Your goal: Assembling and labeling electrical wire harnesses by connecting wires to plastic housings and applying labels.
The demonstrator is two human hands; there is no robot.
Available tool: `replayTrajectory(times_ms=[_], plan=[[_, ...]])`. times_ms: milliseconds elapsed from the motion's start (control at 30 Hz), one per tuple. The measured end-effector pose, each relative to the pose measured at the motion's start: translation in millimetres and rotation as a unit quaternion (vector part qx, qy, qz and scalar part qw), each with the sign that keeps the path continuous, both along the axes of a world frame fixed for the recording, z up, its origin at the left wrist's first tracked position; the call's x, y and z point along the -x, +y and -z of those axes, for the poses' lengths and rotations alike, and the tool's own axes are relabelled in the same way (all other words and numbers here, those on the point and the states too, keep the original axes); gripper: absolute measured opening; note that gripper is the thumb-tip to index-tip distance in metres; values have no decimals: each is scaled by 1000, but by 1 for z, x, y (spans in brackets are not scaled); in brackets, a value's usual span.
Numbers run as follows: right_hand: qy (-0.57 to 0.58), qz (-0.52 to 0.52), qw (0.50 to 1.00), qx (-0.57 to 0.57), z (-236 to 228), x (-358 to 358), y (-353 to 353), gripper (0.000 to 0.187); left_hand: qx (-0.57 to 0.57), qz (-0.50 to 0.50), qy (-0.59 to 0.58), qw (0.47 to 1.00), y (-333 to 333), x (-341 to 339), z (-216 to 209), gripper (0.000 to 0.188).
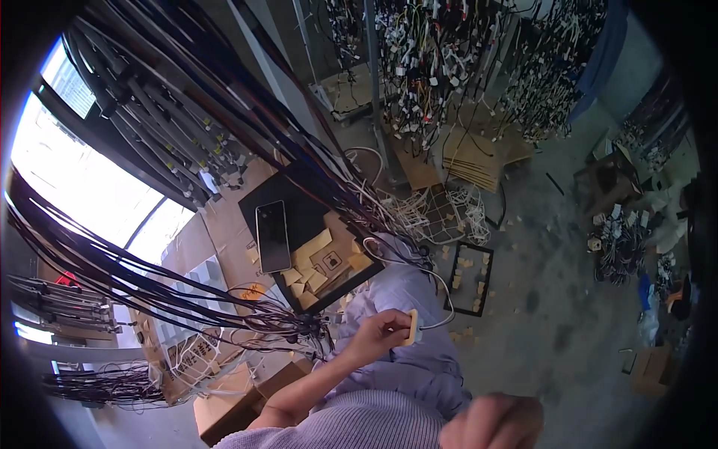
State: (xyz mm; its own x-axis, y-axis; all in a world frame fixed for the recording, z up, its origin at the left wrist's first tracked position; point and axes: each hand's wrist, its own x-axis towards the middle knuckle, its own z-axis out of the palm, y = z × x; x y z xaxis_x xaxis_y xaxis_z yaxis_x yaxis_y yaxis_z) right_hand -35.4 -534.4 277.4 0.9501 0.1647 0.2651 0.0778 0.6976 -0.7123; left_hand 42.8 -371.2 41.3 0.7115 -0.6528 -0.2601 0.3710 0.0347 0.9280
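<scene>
My left hand [380,334] is closed in a pinch over my lap. Its thumb and fingertips hold a small flat yellow piece [413,327], which may be tape or foam. Against the far side of that piece sits a white cable end [418,329]. Its light cable [452,301] loops up and back toward the hanging bundle. My right hand [493,423] is at the lower edge, close and blurred, with its fingers curled; whether anything is in it I cannot make out.
A black-framed tray [327,305] with yellow pieces lies beyond my left hand, a phone [272,236] at its edge. Dark cable bundles [179,277] cross the left side. Another black frame [488,278] lies on the floor. Many connector-ended wires [449,67] hang at the back.
</scene>
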Motion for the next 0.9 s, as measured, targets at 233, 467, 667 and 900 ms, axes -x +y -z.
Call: replayTrajectory(times_ms=[233,467,667,900], plan=[[-58,6,987,-147,3,17,-4,17,-2,-13,12,1000,1,0,1,17],[-521,-328,787,-41,9,23,-58,31,29,-36,-21,999,-8,-10,-1,13],[-272,168,937,141,23,14,-49,46,-38,-77,-111,990,-8,-18,-21,14],[-446,218,824,274,-13,12,-43,49,-30,-55,-77,995,-15,-8,-22,15]])
